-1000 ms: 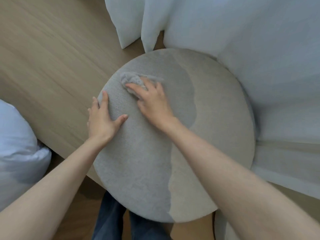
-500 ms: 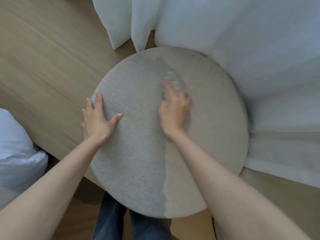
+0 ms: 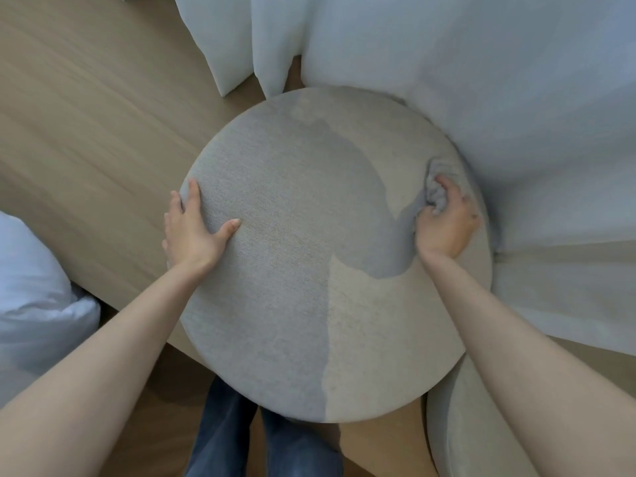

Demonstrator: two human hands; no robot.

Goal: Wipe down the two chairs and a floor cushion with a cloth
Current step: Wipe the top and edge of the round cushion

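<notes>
A round grey floor cushion fills the middle of the view, its left part in shadow and its right part lit. My left hand lies flat on the cushion's left edge, fingers spread. My right hand presses a bunched grey cloth against the cushion's right edge, fingers curled around it.
White curtains hang along the top and right, touching the cushion's far rim. Wooden floor spreads to the left. White bedding bulges at the left edge. My jeans-clad legs are below the cushion. A pale upholstered surface shows at bottom right.
My right hand has swept the cloth from the cushion's upper left across to its right edge. My left hand has stayed on the left edge.
</notes>
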